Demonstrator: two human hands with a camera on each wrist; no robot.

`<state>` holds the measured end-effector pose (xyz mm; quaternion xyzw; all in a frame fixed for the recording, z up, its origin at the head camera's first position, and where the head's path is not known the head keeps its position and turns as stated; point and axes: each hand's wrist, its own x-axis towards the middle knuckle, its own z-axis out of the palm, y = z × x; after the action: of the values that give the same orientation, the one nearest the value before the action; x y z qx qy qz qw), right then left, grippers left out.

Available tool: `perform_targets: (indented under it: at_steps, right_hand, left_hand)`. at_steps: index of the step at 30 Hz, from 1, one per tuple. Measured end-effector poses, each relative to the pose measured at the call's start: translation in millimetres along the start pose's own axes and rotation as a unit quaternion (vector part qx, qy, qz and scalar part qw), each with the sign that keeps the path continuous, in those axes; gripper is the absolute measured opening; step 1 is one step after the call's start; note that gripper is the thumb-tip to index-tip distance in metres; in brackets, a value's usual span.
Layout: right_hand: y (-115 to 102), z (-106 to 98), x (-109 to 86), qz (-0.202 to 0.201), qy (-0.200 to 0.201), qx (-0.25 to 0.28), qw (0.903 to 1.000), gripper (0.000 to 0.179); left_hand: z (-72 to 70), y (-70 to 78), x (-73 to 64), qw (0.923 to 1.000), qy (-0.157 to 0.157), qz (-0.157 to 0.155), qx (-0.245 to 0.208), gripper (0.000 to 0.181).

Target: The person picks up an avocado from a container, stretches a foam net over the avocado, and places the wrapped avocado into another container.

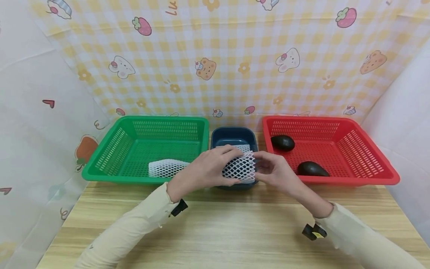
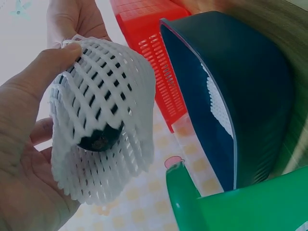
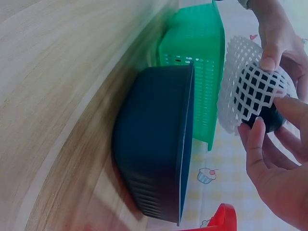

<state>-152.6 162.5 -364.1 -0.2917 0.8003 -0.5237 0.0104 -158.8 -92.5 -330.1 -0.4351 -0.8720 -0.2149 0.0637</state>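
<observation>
Above the dark blue bin [image 1: 232,133], a white foam net sleeve [image 1: 242,166] surrounds a dark avocado [image 3: 272,119]. My left hand [image 1: 206,168] grips the sleeve around its middle, thumb on the near side. At the sleeve's right end, my right hand [image 1: 278,172] pinches the avocado's bare end and the net's edge with thumb and fingers. The left wrist view looks into the sleeve's other, open end, where the avocado's dark tip shows inside. More white foam net [image 2: 217,103] lies in the blue bin.
Left of the bin, a green basket [image 1: 100,175] holds a net-sleeved item [image 1: 166,168]. To the right, a red basket [image 1: 373,179] contains two bare avocados [image 1: 283,142]. All stand on a wooden table [image 1: 235,231] before a patterned cloth backdrop [image 1: 235,93].
</observation>
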Motion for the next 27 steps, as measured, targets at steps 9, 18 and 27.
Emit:
perform_targets:
  at_steps: [9, 18, 27]
  right_hand:
    - [-3, -7, -1.1, -0.007, -0.006, -0.017, 0.9998, 0.045]
    - [0, -17, -0.9, -0.028, 0.02, -0.016, 0.9993, 0.04]
    - [0, -2, 10.2, 0.002, -0.082, 0.021, 0.9964, 0.065]
  left_hand:
    - [-2.2, -1.7, 0.8, 0.9996, 0.013, -0.006, 0.023, 0.061]
    - [-0.7, -3.0, -1.8, 0.9997, 0.013, -0.007, 0.021, 0.061]
    - [2.3, -2.3, -2.9, 0.9994, 0.026, 0.008, 0.021, 0.062]
